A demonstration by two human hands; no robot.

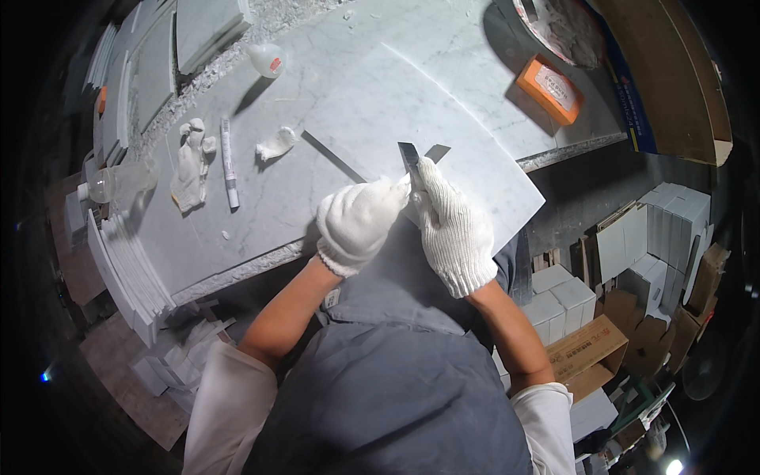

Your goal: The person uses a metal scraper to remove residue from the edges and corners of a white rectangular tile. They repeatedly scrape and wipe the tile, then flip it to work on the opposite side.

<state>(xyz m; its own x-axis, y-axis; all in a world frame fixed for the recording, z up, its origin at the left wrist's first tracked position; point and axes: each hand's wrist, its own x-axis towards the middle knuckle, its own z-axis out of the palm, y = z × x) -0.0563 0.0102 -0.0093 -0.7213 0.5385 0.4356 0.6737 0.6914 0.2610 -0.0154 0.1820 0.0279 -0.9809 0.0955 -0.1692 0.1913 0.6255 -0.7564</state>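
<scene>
Both hands wear white knitted gloves and meet above the near part of a pale, grey-veined stone slab (483, 170). My right hand (455, 229) is closed on a thin dark metal blade (408, 154), thumb along it and the tip pointing away from me. My left hand (360, 218) has its fingers curled in, pinching at the blade's lower part, which the gloves hide. A short grey strip (438, 153) crosses behind the blade. Left of it runs a narrow dark streak (332, 154); I cannot tell whether it is a strip or a shadow.
A loose glove (191, 166), a white marker pen (229, 162), a crumpled white piece (275, 144) and a squeeze bottle (265, 60) lie or stand left. An orange box (550, 89) and a round tub (560, 32) are at right. Cardboard boxes (586, 356) stand below the table's right side.
</scene>
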